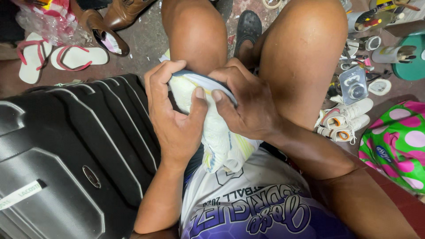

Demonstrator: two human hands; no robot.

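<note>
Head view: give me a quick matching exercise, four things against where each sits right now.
Things:
1. white fabric sneaker
2. black ribbed hard-shell suitcase
3. white flip-flops with pink straps
4. green bag with pink dots

Places:
A. floor, upper left
B. far right
C. gripped by left hand and right hand
D. beside the person's left arm

Pairs: 1-C, 2-D, 3-A, 4-B

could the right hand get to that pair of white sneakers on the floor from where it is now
Probably yes. The white sneakers lie on the floor just beside the right thigh, with nothing visible between. But the right hand and left hand both grip the white shoe, so it must let go first.
</note>
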